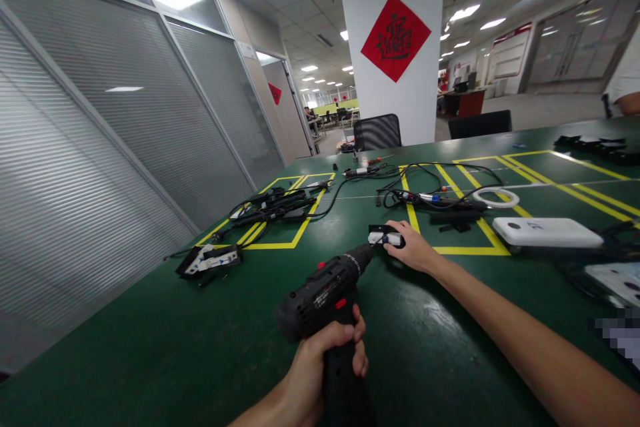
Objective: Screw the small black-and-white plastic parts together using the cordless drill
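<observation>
A black cordless drill (325, 293) with red buttons stands in front of me, and my left hand (323, 363) is wrapped round its handle. Its chuck points away and to the right, toward a small black-and-white part (383, 239) on the table. The bit's end meets or lies just in front of that part; I cannot tell which. My right hand (407, 247) grips the part from its right side, fingers over the top and thumb at the near side. A similar black-and-white assembly (213, 260) lies at the left.
The green table (240, 360) bears yellow tape rectangles. Bundled black cables (280, 205) lie at left; more cables, a white tape-like ring (496, 197) and a white device (547, 232) lie at right. Black parts (597, 147) sit far right. An office chair (377, 132) stands behind.
</observation>
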`<state>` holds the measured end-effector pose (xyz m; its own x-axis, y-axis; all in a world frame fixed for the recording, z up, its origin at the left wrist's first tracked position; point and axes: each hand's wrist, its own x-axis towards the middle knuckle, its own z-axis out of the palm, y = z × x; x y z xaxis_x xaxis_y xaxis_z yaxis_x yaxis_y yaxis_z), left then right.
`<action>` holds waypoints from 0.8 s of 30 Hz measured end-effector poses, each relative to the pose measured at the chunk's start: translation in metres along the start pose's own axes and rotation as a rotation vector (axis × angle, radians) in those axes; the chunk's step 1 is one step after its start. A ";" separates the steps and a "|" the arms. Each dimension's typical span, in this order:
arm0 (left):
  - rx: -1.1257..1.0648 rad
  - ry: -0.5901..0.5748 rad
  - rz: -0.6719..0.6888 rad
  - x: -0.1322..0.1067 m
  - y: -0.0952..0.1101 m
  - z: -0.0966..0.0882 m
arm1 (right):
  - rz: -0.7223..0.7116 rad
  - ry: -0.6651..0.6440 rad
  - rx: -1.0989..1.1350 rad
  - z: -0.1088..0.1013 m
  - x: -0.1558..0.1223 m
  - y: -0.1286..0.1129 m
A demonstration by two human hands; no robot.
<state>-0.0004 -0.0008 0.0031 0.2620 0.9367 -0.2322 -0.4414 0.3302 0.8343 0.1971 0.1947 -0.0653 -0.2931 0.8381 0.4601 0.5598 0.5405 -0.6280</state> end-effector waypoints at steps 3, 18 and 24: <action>-0.003 -0.011 -0.008 0.000 0.000 -0.001 | 0.000 -0.002 -0.002 -0.001 0.000 0.000; -0.005 -0.009 0.008 0.001 -0.003 -0.003 | 0.001 -0.006 -0.002 0.001 0.001 0.001; -0.022 -0.001 0.000 0.000 -0.002 -0.001 | -0.005 -0.012 0.007 0.002 0.001 0.003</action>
<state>-0.0006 -0.0013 0.0010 0.2632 0.9366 -0.2315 -0.4606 0.3329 0.8229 0.1969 0.1975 -0.0678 -0.3053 0.8360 0.4560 0.5524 0.5455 -0.6303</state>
